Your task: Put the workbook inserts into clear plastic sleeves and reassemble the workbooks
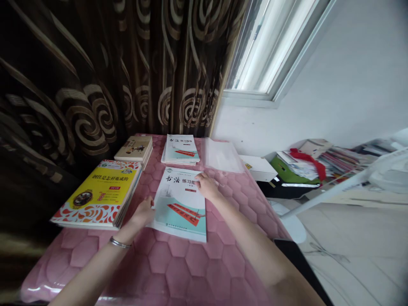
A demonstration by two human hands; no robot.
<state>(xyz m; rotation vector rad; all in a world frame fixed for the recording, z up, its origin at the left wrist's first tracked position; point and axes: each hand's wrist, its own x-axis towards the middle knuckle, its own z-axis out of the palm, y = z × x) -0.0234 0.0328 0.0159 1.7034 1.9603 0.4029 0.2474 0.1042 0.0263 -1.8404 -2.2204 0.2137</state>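
Note:
A white and teal calligraphy workbook [178, 204] lies flat in the middle of the pink quilted table [191, 267]. My left hand [145, 210] touches its left edge, fingers curled at the side of the cover. My right hand [206, 185] rests on its top right corner, fingers bent and pressing down on the cover. A thin bracelet [119, 243] circles my left wrist.
A yellow book stack [100, 193] lies left of the workbook. Behind are a small brown book [135, 148], a second stack of teal workbooks [181, 149] and a clear plastic sleeve [221, 155]. Dark patterned curtain behind; window, white box [259, 168] and cluttered papers [306, 163] at right.

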